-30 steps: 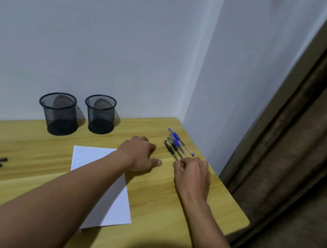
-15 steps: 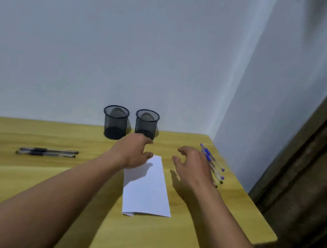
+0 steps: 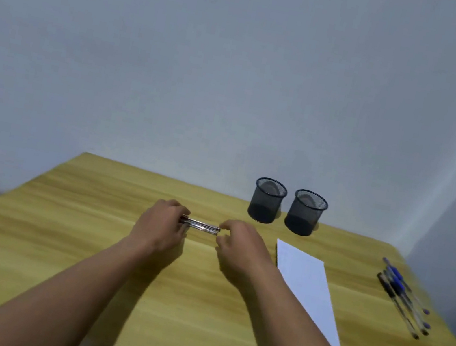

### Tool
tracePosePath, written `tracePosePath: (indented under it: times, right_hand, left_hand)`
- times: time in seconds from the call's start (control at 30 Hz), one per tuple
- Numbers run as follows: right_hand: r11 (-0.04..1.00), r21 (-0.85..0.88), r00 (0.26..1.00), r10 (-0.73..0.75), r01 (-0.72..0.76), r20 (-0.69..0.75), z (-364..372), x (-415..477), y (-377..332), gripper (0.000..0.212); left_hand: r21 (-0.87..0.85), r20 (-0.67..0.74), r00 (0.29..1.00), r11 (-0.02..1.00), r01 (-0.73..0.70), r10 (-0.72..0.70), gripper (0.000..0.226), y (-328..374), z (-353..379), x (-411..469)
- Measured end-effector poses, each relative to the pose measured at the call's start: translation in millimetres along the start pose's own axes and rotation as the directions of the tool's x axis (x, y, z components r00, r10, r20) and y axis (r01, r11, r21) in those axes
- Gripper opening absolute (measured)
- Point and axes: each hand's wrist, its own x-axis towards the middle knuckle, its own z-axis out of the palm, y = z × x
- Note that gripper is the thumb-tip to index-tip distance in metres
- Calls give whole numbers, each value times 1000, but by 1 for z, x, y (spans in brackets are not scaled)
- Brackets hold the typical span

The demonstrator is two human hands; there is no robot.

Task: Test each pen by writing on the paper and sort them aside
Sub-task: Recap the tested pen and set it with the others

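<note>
Two clear pens lie side by side on the wooden table, left of the middle. My left hand is curled over their left ends and grips them. My right hand is at their right ends, thumb and forefinger apart, with the fingertips at the pen tips. A white sheet of paper lies to the right of my right arm. Several more pens, some with blue caps, lie in a row near the table's right edge.
Two black mesh pen cups stand side by side at the back of the table against the white wall. A second wall closes the right side. The table's left and front edges are in view.
The view has swung left. Both hands left the blue-capped pens and the paper and moved left across the table to the two clear pens, which my left hand now grips.
</note>
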Motion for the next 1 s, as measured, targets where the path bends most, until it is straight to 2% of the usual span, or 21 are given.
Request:
tracePosePath:
  times: [0.1,0.23,0.4,0.5,0.6,0.67,0.7,0.73,0.8,0.83,1.0]
  right_hand:
    - [991,-126,999,-44,46,16,21,13,-10,21]
    - [972,-220,997,-79,82,20,37,22,-10,22]
    - [974,-205,995,-99,95,-9,41,28,-4,23]
    - [977,-190,995,-101,98,-6,39,27,-5,19]
    - [992,-104,997,-76,75,-6,29,21,-5,17]
    - [993,122,1000,5,-2,-22,22,14,-2,13]
    - [950,307,997,68,-57,-23,17,10,-1,11]
    - [859,500,991,135,-112,-10,11,7,0,9]
    - [612,767,972,225,-193,66,-6,2,2,6]
    - [532,820,966,241,-211,92,-15,1,2,8]
    - [306,936,961,262,-172,91,-37,-9,6,5]
  left_hand:
    - [1,-60,997,999,50,-50,30,-25,3,-8]
    - [32,-36,997,997,67,-66,32,-42,9,-9]
    - [53,-52,996,996,69,-67,29,-46,13,-4]
    - [70,-65,997,996,56,-52,21,-47,12,-2]
    - [40,-60,998,999,28,-26,12,-48,8,-3]
    - [-72,-40,999,997,20,-23,6,-46,4,-5]
    - [-159,-25,999,987,27,-31,6,-43,1,-6]
    - [-242,-10,999,970,36,-39,9,-38,-2,-6]
    - [-359,-12,999,933,36,-43,11,-24,-7,-4]
    - [-400,-31,999,916,21,-36,10,-16,-9,-2]
    - [-610,-30,999,792,15,-42,11,41,-16,9]
